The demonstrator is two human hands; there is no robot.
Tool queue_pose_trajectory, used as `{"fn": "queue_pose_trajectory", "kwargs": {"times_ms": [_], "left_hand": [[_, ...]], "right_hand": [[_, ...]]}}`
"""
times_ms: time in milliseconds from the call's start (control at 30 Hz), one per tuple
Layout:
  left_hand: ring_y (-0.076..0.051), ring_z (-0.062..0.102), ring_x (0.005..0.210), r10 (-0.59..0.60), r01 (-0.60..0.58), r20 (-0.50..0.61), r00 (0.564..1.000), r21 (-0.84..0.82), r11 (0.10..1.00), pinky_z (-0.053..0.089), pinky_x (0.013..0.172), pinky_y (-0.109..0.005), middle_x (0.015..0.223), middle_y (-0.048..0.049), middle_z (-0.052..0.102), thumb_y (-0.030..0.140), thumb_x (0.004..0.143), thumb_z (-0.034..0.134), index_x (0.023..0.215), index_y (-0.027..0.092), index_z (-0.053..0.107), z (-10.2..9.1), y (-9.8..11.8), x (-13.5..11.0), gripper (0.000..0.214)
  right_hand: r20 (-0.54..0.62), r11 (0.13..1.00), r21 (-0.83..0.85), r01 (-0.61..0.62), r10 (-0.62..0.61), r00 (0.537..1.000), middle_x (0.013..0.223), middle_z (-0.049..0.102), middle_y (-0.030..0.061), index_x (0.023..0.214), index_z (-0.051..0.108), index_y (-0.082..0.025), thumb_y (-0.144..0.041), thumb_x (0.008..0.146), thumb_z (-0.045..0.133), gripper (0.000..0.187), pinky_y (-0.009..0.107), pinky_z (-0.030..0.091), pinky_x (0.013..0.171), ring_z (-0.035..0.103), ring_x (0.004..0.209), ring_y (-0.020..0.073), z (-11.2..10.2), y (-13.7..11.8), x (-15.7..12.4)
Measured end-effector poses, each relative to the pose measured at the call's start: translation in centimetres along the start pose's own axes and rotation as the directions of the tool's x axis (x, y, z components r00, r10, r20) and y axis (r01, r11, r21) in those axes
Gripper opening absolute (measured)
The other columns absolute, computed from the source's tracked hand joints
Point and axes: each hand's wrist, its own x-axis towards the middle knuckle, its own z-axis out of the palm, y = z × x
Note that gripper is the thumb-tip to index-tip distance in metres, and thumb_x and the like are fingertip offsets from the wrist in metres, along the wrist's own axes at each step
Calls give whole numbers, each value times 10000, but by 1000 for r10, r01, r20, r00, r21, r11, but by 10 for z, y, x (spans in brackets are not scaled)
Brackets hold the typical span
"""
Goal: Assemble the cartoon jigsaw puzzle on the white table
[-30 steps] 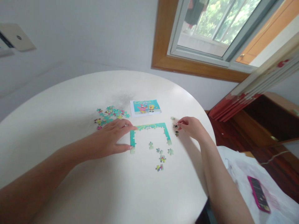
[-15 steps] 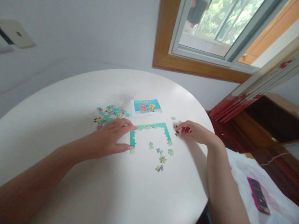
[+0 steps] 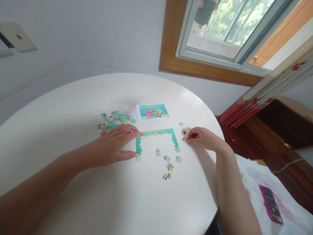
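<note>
A partly joined teal puzzle border [image 3: 156, 133] lies on the round white table [image 3: 73, 107]. My left hand [image 3: 114, 145] rests flat beside its left side, fingers stretched out, fingertips touching the top left corner. My right hand [image 3: 201, 137] sits just right of the border, fingers pinched on a small puzzle piece [image 3: 184, 139]. Another loose piece [image 3: 183, 132] lies right by those fingertips. Several loose pieces [image 3: 168, 163] lie inside and below the border.
A heap of teal pieces [image 3: 114, 119] lies left of a cartoon reference picture [image 3: 152, 112]. One piece [image 3: 181, 123] sits alone near the table's right edge. A pink phone [image 3: 271, 204] lies on white cloth at lower right. A window and a wooden cabinet stand behind.
My right hand has drawn slightly down and closed its fingers on a small piece beside the border. My left hand has stayed put.
</note>
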Motion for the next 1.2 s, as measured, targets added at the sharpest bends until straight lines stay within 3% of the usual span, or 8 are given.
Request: {"fn": "queue_pose_trajectory", "kwargs": {"times_ms": [200, 367, 700, 1200], "left_hand": [[-290, 468, 1247, -3, 3, 17, 1000, 11, 1000, 351, 1088, -384, 1304, -97, 524, 473, 854, 596, 1316, 223, 529, -3, 3, 1, 530], [-294, 466, 1255, -10, 10, 14, 1000, 7, 1000, 353, 1083, -384, 1309, -96, 529, 471, 852, 593, 1317, 222, 535, -3, 3, 0, 531], [-287, 463, 1251, -9, 8, 22, 1000, 15, 1000, 343, 1091, -381, 1304, -95, 523, 469, 859, 585, 1308, 219, 529, -4, 4, 1, 517], [-288, 463, 1252, -15, 14, 27, 1000, 7, 1000, 339, 1091, -379, 1311, -95, 523, 479, 858, 581, 1323, 229, 523, -3, 3, 0, 531]], "right_hand": [[-26, 1000, 29, 12, -12, 1000, 764, 659, 16, 785, 637, -201, -240, 726, 630, 71, 259, 437, 631, 572, 685, 155, 1, -1, -2], [-33, 998, 51, 38, -36, 999, 767, 638, 1, 899, 652, -213, -199, 732, 599, 175, 253, 435, 643, 571, 685, 144, 1, 0, -1], [-17, 1000, -13, 8, -8, 1000, 777, 684, 17, 798, 688, -208, -268, 762, 616, 100, 272, 436, 668, 594, 716, 166, 0, 2, 1], [-96, 1000, -2, 6, -6, 995, 735, 625, 1, 910, 678, -210, -230, 750, 594, 182, 251, 394, 598, 542, 644, 144, -3, 10, 0]]}}
